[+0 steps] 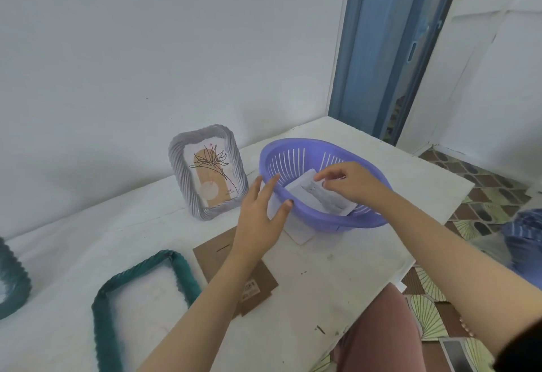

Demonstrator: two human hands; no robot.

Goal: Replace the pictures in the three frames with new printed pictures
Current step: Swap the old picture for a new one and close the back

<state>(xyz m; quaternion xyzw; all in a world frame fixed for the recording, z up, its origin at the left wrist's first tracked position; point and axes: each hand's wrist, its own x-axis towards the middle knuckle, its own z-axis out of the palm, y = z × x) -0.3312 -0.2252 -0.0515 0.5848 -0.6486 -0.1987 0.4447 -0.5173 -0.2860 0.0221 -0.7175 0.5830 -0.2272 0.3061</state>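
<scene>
The picture's left edge cuts off one teal frame (20, 280).

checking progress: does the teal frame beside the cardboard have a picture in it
No, the teal frame is empty; the table shows through it.

We see the grey frame (179, 166) upright with a flower print (211, 175) beyond our left hand (258, 219); an empty teal frame (184, 272) flat beside that forearm; our right hand (349, 181) pinches printed pictures (308, 195).

A white wall (117, 48), blue door (381, 48), patterned floor (484, 186).
</scene>
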